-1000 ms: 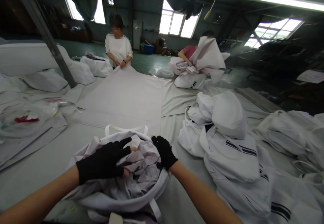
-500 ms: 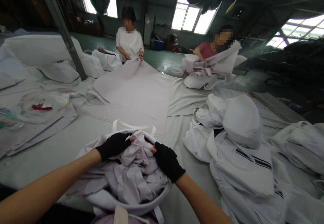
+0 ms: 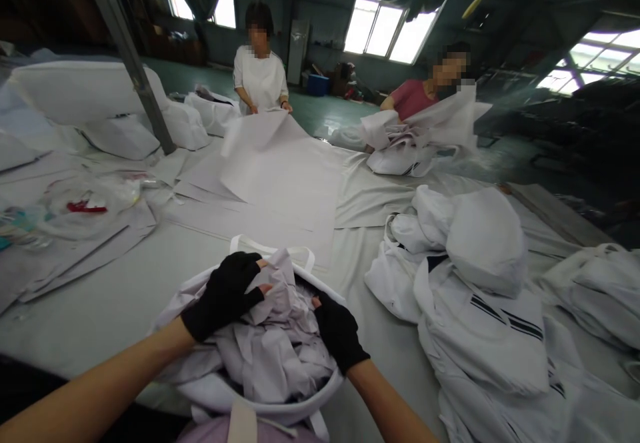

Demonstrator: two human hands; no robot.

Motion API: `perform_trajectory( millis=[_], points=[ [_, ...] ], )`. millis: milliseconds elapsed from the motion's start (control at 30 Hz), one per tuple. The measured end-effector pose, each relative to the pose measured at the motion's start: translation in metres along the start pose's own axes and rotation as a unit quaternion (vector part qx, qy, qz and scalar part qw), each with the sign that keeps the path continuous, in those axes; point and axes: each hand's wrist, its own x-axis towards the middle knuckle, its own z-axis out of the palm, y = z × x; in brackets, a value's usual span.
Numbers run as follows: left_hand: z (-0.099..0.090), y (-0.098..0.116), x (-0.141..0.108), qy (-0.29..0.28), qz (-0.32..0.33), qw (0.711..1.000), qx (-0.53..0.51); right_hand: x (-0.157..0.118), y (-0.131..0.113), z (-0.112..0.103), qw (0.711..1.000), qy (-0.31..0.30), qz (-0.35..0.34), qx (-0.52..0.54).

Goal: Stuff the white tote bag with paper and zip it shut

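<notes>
A white fabric bag [image 3: 215,389] stands open on the table right in front of me, stuffed with crumpled pale paper [image 3: 273,343]. My left hand [image 3: 225,293], in a black fingerless glove, presses down on the paper near the bag's far rim, fingers curled into it. In the same kind of glove, my right hand [image 3: 339,329] is pushed into the paper at the bag's right side. The bag's white handles [image 3: 273,249] lie past my hands.
Stuffed white bags with dark stripes [image 3: 480,296] pile up on the right. Flat paper sheets [image 3: 280,189] cover the table's middle. A person in white [image 3: 260,76] lifts a sheet at the far end; a person in a pink top [image 3: 415,99] holds paper. Clear plastic wrap [image 3: 85,203] lies left.
My left hand has slid toward the bag's far rim and my right hand has sunk deeper into the paper. The person in white has raised a sheet.
</notes>
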Motion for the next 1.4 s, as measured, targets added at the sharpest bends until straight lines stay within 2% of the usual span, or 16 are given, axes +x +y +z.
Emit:
perform_trajectory(
  millis=[33,100,167,233,333,433,567,633,733,833,933,1033,1167,1300,1367,1400],
  points=[
    [-0.004,0.009,0.001,-0.027,0.051,0.998,-0.003,-0.002,0.001,0.001,1.0,0.0,-0.006,0.006],
    [0.005,0.021,-0.002,-0.128,0.106,0.986,-0.002,-0.007,0.0,0.001,1.0,0.014,-0.015,-0.004],
    [0.03,0.027,-0.011,-0.209,0.096,0.973,0.022,-0.009,-0.002,-0.001,0.996,0.041,-0.049,-0.06],
    [0.057,0.026,-0.022,-0.241,0.077,0.967,0.029,-0.009,-0.006,-0.004,0.984,0.082,-0.11,-0.117],
    [0.079,0.019,-0.033,-0.236,0.076,0.969,0.025,0.002,-0.014,-0.006,0.947,0.16,-0.216,-0.179],
    [0.081,0.015,-0.032,-0.235,0.08,0.968,0.03,0.026,-0.019,0.001,0.902,0.208,-0.276,-0.259],
    [0.081,0.014,-0.021,-0.238,0.079,0.968,0.031,0.064,-0.023,0.015,0.872,0.162,-0.32,-0.332],
    [0.08,0.014,-0.014,-0.235,0.077,0.969,0.021,0.079,-0.025,0.018,0.869,0.132,-0.331,-0.343],
    [0.079,0.012,-0.007,-0.237,0.075,0.969,0.004,0.092,-0.033,0.019,0.865,0.121,-0.342,-0.347],
    [0.079,0.01,-0.007,-0.233,0.072,0.97,-0.017,0.092,-0.043,0.013,0.849,0.142,-0.366,-0.353],
    [0.078,0.012,-0.014,-0.225,0.072,0.971,-0.024,0.073,-0.052,0.0,0.839,0.165,-0.364,-0.368],
    [0.073,0.016,-0.022,-0.207,0.091,0.974,-0.015,0.043,-0.048,-0.017,0.852,0.144,-0.334,-0.377],
    [0.07,0.017,-0.021,-0.202,0.105,0.973,-0.028,0.019,-0.023,-0.025,0.895,0.094,-0.299,-0.319],
    [0.076,0.011,-0.014,-0.197,0.092,0.975,-0.036,0.026,-0.003,-0.022,0.967,0.061,-0.148,-0.199],
    [0.079,0.009,-0.016,-0.193,0.085,0.977,-0.029,0.028,0.002,-0.024,0.986,0.038,-0.073,-0.145],
    [0.079,0.009,-0.018,-0.195,0.083,0.977,-0.024,0.026,0.004,-0.025,0.989,0.03,-0.057,-0.135]
  ],
)
